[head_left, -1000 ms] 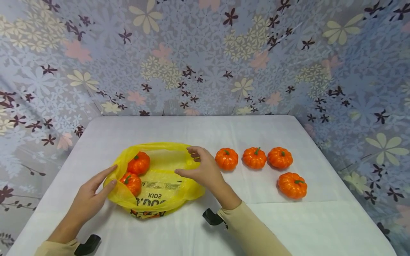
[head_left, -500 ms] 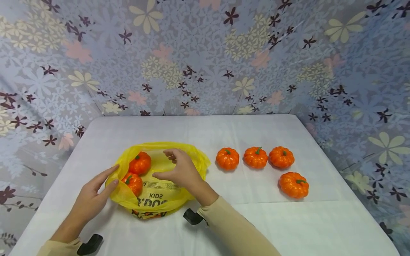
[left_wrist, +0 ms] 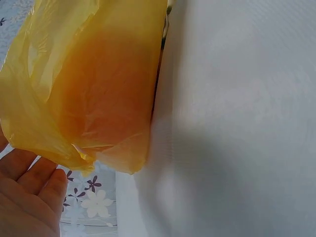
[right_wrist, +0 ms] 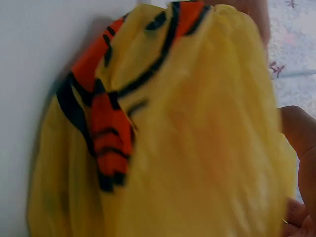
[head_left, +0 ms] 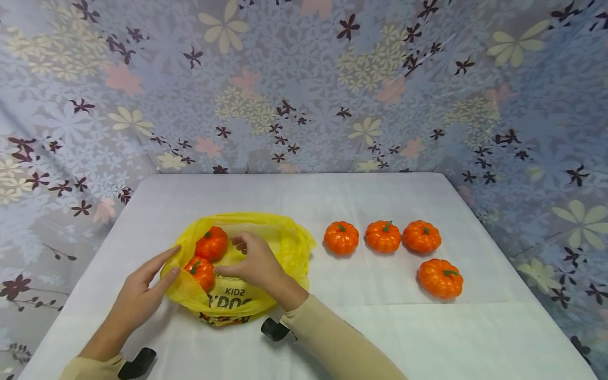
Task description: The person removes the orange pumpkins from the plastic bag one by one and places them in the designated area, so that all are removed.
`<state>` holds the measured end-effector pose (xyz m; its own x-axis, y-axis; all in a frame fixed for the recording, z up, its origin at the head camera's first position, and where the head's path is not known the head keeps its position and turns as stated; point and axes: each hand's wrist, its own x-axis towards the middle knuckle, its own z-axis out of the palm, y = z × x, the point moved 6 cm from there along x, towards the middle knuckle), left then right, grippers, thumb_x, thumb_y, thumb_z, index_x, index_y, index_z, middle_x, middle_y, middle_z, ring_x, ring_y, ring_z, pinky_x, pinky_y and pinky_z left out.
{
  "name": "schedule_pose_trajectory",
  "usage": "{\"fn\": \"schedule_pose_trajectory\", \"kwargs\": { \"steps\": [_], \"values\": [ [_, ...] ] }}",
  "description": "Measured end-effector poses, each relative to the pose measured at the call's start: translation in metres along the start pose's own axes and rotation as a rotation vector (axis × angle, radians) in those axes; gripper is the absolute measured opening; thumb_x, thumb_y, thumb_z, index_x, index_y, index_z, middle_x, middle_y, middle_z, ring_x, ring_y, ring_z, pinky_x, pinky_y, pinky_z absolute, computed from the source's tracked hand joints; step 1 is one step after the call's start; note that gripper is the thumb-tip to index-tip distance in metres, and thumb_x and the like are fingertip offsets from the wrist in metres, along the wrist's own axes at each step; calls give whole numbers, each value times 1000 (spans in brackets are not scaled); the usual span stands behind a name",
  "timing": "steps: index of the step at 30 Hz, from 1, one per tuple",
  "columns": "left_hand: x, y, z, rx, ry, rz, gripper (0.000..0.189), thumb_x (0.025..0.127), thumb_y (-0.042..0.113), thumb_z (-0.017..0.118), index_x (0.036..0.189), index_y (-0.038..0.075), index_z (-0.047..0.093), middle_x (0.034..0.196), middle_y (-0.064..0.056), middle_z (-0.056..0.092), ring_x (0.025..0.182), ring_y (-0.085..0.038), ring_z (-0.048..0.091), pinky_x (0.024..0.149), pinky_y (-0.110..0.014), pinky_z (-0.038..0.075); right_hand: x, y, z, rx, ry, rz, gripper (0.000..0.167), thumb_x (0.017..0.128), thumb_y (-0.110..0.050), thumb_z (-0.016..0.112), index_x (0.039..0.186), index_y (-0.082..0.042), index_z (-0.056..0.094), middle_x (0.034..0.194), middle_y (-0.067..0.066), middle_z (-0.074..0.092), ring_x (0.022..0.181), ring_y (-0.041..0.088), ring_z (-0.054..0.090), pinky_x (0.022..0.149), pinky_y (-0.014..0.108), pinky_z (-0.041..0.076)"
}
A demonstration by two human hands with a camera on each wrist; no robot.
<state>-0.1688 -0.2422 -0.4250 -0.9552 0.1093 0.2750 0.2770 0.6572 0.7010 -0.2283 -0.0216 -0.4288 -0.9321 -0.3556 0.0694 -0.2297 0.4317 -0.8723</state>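
A yellow plastic bag [head_left: 290, 232] lies on the table with its mouth spread wide; two small orange pumpkins [head_left: 211, 244] with green stems sit in its left part. At the bag's left rim my left hand [head_left: 138, 301] rests its fingertips and thumb, which stand apart from each other. In the left wrist view, its loosely bent fingers [left_wrist: 47, 182] are beside the bag's hanging edge. My right hand [head_left: 258, 264] reaches into the mouth from the right, thumb and fingers spread, tips right by the two pumpkins. Yellow plastic largely covers that hand in the right wrist view.
Several more orange pumpkins stand on the white-covered table [head_left: 380, 338] right of the bag: three in a back row [head_left: 382, 237] and one nearer [head_left: 440, 278]. A flowered curtain [head_left: 304, 95] closes off the back and sides.
My right hand has moved left from the bag's right rim, over the opening, to beside the pumpkins inside. The left hand has stayed at the left rim.
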Motion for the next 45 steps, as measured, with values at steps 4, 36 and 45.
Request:
{"fn": "schedule_pose_trajectory", "kwargs": {
  "steps": [4, 36, 45],
  "values": [
    [1, -2, 0, -17, -18, -31, 50, 103, 27, 59, 149, 8, 50, 150, -15, 48, 139, -41, 39, 110, -63, 33, 1, 3, 9, -22, -11, 20, 71, 75, -38, 91, 131, -8, 61, 126, 3, 62, 113, 22, 58, 91, 24, 52],
    [-3, -9, 1, 25, -5, -1, 67, 86, -3, 66, 149, 5, 47, 149, -20, 48, 134, -48, 43, 100, -68, 39, 8, 5, 57, -104, -158, -31, 72, 70, -30, 95, 132, -9, 65, 118, -7, 64, 102, 5, 57, 90, 16, 49],
    [-3, -8, -1, 28, 1, -5, 68, 85, -4, 65, 150, 6, 47, 149, -21, 48, 134, -48, 43, 101, -68, 39, 5, 10, 52, -31, -146, -15, 70, 67, -33, 96, 126, -9, 66, 109, -11, 64, 95, 6, 59, 82, 17, 51]
  ]
}}
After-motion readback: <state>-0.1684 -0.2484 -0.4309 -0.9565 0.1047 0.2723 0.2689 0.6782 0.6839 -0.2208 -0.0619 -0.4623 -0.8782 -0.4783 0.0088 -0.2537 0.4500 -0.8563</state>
